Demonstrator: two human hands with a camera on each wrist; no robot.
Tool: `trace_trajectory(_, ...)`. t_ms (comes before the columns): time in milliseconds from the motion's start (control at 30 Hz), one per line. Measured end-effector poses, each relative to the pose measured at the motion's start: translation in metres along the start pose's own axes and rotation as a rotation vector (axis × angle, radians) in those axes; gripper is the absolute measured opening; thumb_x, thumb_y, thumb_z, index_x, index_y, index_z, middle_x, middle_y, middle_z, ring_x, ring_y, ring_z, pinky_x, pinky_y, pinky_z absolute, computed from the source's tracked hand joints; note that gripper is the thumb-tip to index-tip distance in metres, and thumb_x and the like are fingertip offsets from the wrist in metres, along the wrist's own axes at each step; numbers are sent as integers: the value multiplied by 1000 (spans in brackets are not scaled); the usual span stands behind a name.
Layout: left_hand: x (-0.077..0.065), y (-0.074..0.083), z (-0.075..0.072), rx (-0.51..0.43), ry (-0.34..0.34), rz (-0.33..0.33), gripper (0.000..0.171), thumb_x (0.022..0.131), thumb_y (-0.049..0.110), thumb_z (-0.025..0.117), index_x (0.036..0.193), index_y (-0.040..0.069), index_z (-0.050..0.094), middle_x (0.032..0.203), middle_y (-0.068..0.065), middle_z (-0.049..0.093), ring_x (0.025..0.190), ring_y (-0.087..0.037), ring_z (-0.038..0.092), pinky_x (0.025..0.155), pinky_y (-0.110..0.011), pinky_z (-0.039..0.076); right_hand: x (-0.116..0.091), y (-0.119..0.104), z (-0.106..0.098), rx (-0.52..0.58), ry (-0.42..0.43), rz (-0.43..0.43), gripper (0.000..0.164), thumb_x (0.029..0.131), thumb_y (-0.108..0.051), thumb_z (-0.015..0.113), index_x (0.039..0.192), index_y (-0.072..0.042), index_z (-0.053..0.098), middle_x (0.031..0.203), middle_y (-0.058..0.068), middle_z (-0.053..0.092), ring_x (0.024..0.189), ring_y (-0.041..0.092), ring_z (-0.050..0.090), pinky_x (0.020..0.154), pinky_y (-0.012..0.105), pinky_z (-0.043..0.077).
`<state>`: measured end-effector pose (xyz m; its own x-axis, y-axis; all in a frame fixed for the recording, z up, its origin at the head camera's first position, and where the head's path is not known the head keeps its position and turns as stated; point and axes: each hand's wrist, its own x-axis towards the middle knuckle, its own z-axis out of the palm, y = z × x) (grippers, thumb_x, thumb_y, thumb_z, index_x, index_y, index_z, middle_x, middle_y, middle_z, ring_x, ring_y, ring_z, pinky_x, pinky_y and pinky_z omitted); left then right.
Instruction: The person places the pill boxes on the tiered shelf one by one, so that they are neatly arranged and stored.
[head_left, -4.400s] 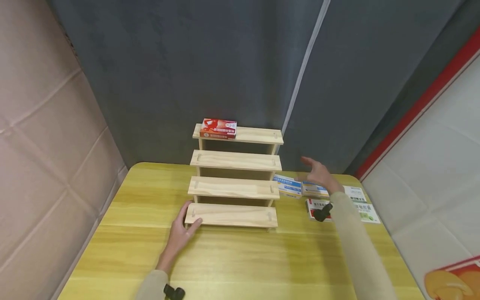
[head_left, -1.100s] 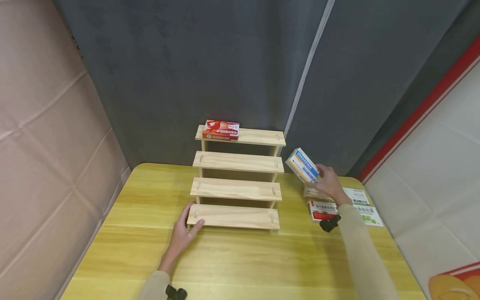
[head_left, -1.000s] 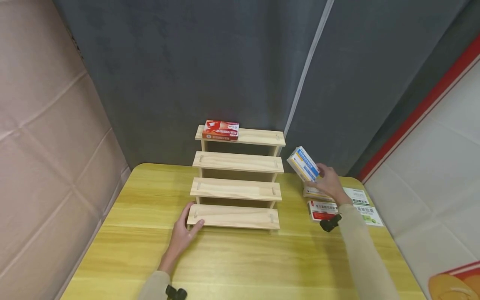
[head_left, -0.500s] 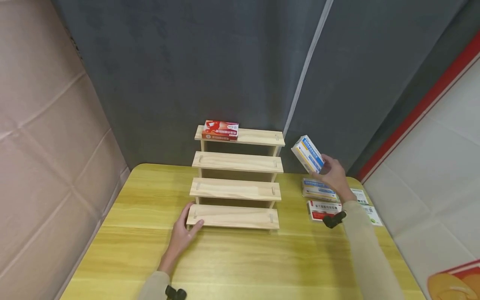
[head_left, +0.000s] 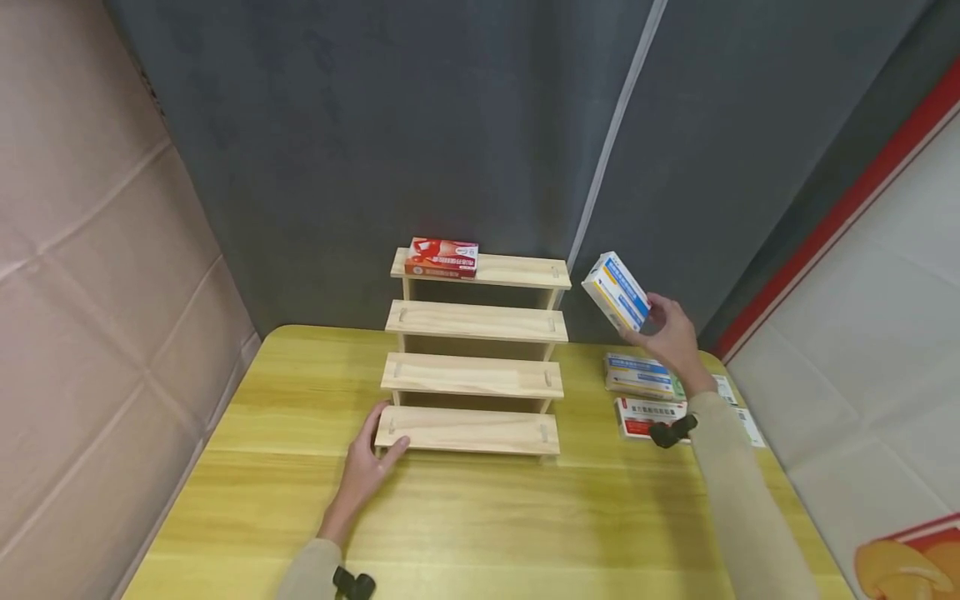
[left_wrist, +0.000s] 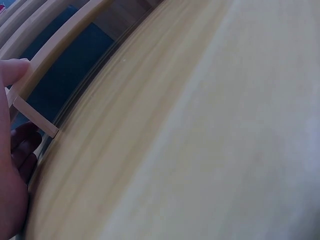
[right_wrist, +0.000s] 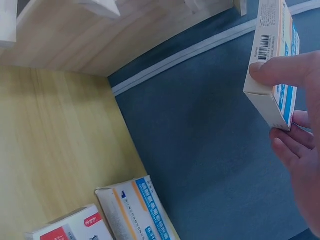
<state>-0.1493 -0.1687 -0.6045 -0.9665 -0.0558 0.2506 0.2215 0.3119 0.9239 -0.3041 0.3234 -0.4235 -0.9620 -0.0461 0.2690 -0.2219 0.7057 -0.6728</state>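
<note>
My right hand (head_left: 670, 335) pinches a blue and white medicine box (head_left: 618, 292) between thumb and fingers. The box is tilted in the air, right of the wooden step shelf (head_left: 474, 375). In the right wrist view the thumb lies on the barcode side of that medicine box (right_wrist: 272, 55). My left hand (head_left: 365, 467) grips the left end of the lowest step, thumb on top. The left wrist view shows the left thumb on the step's edge (left_wrist: 55, 45) and the other fingers below. A red medicine box (head_left: 442, 258) lies on the top step, at its left.
Beyond the right hand, another blue and white medicine box (head_left: 637, 376) and a red and white box (head_left: 647, 417) lie on the table (head_left: 480, 525). More white boxes there are partly hidden by the right arm. A dark grey curtain (head_left: 375, 142) hangs behind the table.
My right hand has picked the blue and white medicine box up from the pile beside the shelf and raised it. The left hand has stayed on the lowest step.
</note>
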Motion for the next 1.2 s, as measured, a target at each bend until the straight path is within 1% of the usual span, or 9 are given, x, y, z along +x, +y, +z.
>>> trace_trajectory(200,0,0,0,20,2,-3,75,94,22,73,157,11,34,161,-21,36,149,-44,33,122,-66,25,3,-9,-4,17,-14,-6,89,84,-32,83,153,2,37,144,27,46,132,46,50,113,62,42)
trace_trajectory(400,1,-1,4,15,-4,-6,75,94,23,72,157,11,34,162,-21,35,149,-45,32,121,-67,25,10,-20,-10,8,-6,-37,86,82,-27,85,150,2,41,142,26,48,131,45,52,113,61,43)
trace_trajectory(600,0,-1,2,4,2,-19,74,94,22,72,157,11,34,163,-21,33,151,-44,28,123,-66,22,18,-34,-14,-26,-3,-68,84,81,-28,85,149,1,44,140,25,49,128,46,54,110,64,43)
trace_trajectory(700,0,0,0,3,5,-19,74,94,22,73,156,11,35,163,-21,33,151,-44,27,123,-67,21,21,-41,-13,-16,-5,-89,84,80,-26,85,149,0,44,139,25,49,128,46,54,111,64,43)
trace_trajectory(767,-1,6,-1,-2,3,-24,74,94,20,73,156,9,34,162,-23,33,151,-46,27,122,-68,21,22,-44,-13,-1,-4,-102,83,80,-22,85,148,1,45,138,25,49,128,45,55,112,63,43)
trace_trajectory(900,-1,7,0,-10,6,-19,74,93,19,73,156,9,35,162,-23,33,150,-45,28,123,-66,22,23,-49,-9,31,0,-120,82,79,-18,86,148,1,46,137,24,48,128,45,55,113,61,43)
trace_trajectory(1000,0,1,0,-11,8,-9,74,93,20,73,156,10,35,162,-22,33,151,-44,28,123,-66,22,24,-49,-7,51,-4,-124,82,79,-18,86,149,0,46,139,22,48,130,43,54,114,58,43)
trace_trajectory(1067,0,1,1,-17,6,-12,75,93,18,73,156,9,34,162,-23,32,151,-45,27,123,-65,22,25,-50,-5,61,-7,-125,82,79,-18,86,149,-1,46,140,21,47,131,41,53,116,55,43)
trace_trajectory(1200,-1,9,1,-26,-3,-25,75,94,13,71,156,4,32,163,-27,28,151,-48,23,124,-66,18,28,-51,-2,81,-8,-128,82,79,-16,86,149,-1,46,140,20,47,132,38,50,118,51,42)
